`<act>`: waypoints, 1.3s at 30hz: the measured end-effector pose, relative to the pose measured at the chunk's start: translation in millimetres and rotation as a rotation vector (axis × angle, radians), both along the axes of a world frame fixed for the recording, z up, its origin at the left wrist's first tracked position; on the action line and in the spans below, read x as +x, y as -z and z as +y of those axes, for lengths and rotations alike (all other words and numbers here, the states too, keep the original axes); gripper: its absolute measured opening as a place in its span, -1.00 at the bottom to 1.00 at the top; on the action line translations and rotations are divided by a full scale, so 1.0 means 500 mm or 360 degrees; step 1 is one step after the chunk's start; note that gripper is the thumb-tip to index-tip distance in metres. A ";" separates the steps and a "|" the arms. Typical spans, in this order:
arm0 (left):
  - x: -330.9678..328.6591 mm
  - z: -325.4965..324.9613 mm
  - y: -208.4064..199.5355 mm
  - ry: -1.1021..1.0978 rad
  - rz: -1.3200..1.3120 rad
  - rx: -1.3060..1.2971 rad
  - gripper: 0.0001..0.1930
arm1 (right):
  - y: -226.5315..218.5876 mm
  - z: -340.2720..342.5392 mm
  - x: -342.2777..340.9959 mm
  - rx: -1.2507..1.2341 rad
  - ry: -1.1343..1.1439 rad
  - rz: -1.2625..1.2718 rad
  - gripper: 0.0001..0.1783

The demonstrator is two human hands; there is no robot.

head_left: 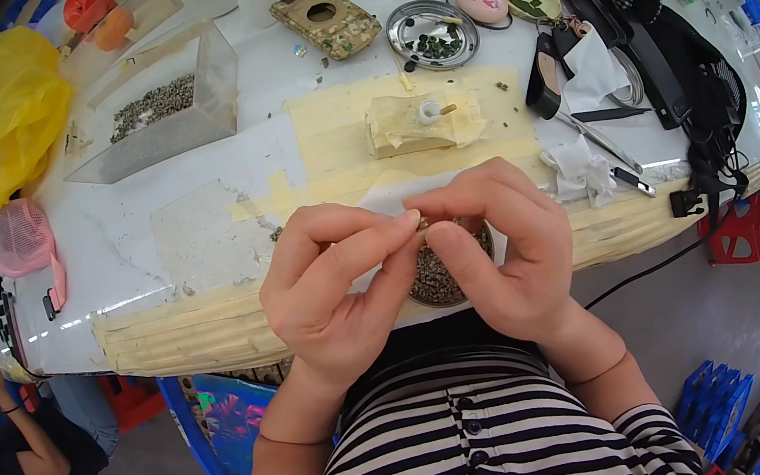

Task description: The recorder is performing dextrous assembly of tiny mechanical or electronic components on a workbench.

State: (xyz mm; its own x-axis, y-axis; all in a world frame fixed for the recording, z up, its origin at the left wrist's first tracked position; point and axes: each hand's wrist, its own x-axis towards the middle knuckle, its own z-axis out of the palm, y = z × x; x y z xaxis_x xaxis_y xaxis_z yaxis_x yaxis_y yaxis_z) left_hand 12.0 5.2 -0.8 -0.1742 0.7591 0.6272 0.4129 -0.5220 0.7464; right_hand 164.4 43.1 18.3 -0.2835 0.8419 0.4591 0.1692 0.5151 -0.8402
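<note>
My left hand (332,280) and my right hand (505,242) meet at the fingertips near the table's front edge. Both are closed in a pinch, thumb against fingers, around a tiny piece that is too small to name. Right below them is a round dish of small grey-brown pieces (436,278), partly covered by my fingers. Beyond my hands, a tape-wrapped block (403,129) carries a short white post with a brownish tip.
A clear bin (227,88) of small grey pieces stands left, beside a yellow bag (21,105). Farther back are a camouflage-patterned part (326,19) and a metal dish (474,41) of dark green bits. Tweezers (599,143), cloths and a black bag (712,75) crowd the right. Someone sits far left.
</note>
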 end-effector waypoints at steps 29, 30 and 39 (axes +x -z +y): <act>-0.001 -0.002 0.001 -0.0056 -0.0047 -0.0054 -0.75 | 0.009 -0.006 0.020 -0.0117 -0.0093 0.0115 -0.77; 0.000 -0.002 0.001 -0.0057 -0.0048 -0.0053 -0.75 | 0.009 -0.008 0.021 -0.0052 -0.0082 0.0081 -0.77; 0.000 -0.002 -0.002 -0.0008 -0.0082 -0.0040 -0.74 | 0.019 -0.008 0.014 -0.0507 -0.0279 0.0323 -0.81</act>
State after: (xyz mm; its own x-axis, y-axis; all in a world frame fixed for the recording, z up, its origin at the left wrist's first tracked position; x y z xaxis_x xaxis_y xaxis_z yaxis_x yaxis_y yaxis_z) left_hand 12.1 4.4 0.1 -0.2100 0.7735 0.5980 0.3762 -0.5007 0.7796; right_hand 171.4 38.9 9.0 -0.3660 0.8979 0.2448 -0.0833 0.2304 -0.9695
